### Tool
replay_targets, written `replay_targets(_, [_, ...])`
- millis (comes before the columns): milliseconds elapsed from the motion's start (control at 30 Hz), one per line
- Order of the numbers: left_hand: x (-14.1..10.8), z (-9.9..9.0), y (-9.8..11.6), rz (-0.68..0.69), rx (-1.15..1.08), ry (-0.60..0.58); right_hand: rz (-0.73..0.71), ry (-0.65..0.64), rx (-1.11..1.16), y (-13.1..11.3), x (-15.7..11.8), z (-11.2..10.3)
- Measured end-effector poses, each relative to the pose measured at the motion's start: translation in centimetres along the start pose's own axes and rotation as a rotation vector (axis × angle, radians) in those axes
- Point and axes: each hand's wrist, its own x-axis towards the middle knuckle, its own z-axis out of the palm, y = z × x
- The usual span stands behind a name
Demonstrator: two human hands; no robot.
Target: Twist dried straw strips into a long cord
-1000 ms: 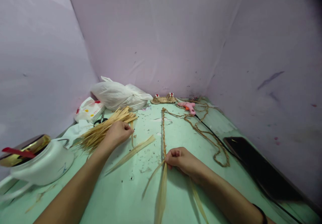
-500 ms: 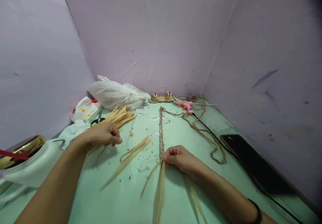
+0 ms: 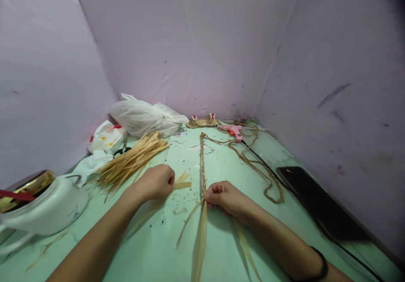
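Note:
A braided cord of dry straw runs straight toward me on the green table. At its near end, my right hand pinches the braid where loose strands spread out. One wide pale strand hangs toward me, a thinner one angles left, and another shows below my right wrist. My left hand is closed, left of the braid, with a short straw strip sticking out from its fingers. Beneath that hand lies a loose pale strip, partly hidden.
A bundle of straw strips lies left, near scissors, a tissue pack and a white plastic bag. A white container stands near left. Right are a pink glue gun, its black cable and a dark phone-like slab.
My left hand has moved right and toward me, from beside the straw bundle to over the loose strip. A strip end now shows at its fingers. My right hand holds its place.

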Motion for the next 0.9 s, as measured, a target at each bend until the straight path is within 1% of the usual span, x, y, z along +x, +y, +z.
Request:
replay_targets(67, [-0.1,-0.8,-0.6,-0.007,0.005,-0.007,0.011,0.002,-0.003,0.0,0.0,0.0])
replay_targets(100, [-0.2,-1.5,-1.2,-0.012,-0.011,0.012,0.018,0.004,-0.005,-0.1,-0.1,0.0])
replay_targets(133, [-0.3,-2.4,-2.0,-0.027,-0.022,0.066,0.024,0.006,-0.004,-0.2,-0.1,0.0])
replay_targets(167, [-0.4,-3.2,-2.8,-0.07,-0.015,0.166,0.025,0.008,-0.002,-0.2,-0.2,0.0])
replay_targets(233, [-0.5,-4.6,-4.5,-0.217,0.094,0.44,0.019,0.007,0.0,-0.3,-0.2,0.0])
replay_targets(267, [-0.4,-5.0,-5.1,-0.265,0.153,0.498,0.014,0.008,0.001,-0.3,-0.2,0.0])
replay_targets(333, [-0.2,-4.9,-5.7,-0.312,0.217,0.523,0.013,0.006,0.003,-0.2,-0.1,0.0])
replay_targets(367, [0.0,-4.4,-5.5,-0.309,0.208,0.509,0.015,0.002,0.004,-0.1,-0.1,0.0])
replay_targets(433, [0.5,-2.9,-4.1,-0.268,0.12,0.504,0.015,-0.008,0.005,0.0,0.0,0.0])
replay_targets(500, [1.0,-0.9,-2.1,-0.13,-0.01,0.353,0.015,-0.017,0.018,0.0,0.0,-0.1])
replay_targets(533, [1.2,0.1,-1.2,-0.111,-0.022,0.288,0.013,-0.02,0.03,0.1,0.0,-0.1])
replay_targets(600, [1.4,1.7,0.2,-0.158,-0.003,0.225,0.006,-0.03,0.074,0.1,0.0,-0.1])
replay_targets(633, [1.5,2.2,0.6,-0.154,-0.028,0.22,-0.001,-0.037,0.104,0.1,0.0,-0.2])
replay_targets(667, [1.4,2.5,0.9,-0.152,-0.083,0.211,-0.009,-0.044,0.139,0.1,0.0,-0.2])
replay_targets(733, [1.2,2.7,1.3,-0.13,-0.284,0.163,-0.034,-0.05,0.206,0.2,0.0,-0.2])
replay_targets(833, [0.4,2.7,2.3,-0.125,-0.586,-0.014,-0.089,-0.036,0.271,0.3,0.0,-0.3])
replay_targets(900, [-0.2,3.0,3.2,-0.138,-0.666,-0.123,-0.111,-0.026,0.289,0.4,0.0,-0.3])
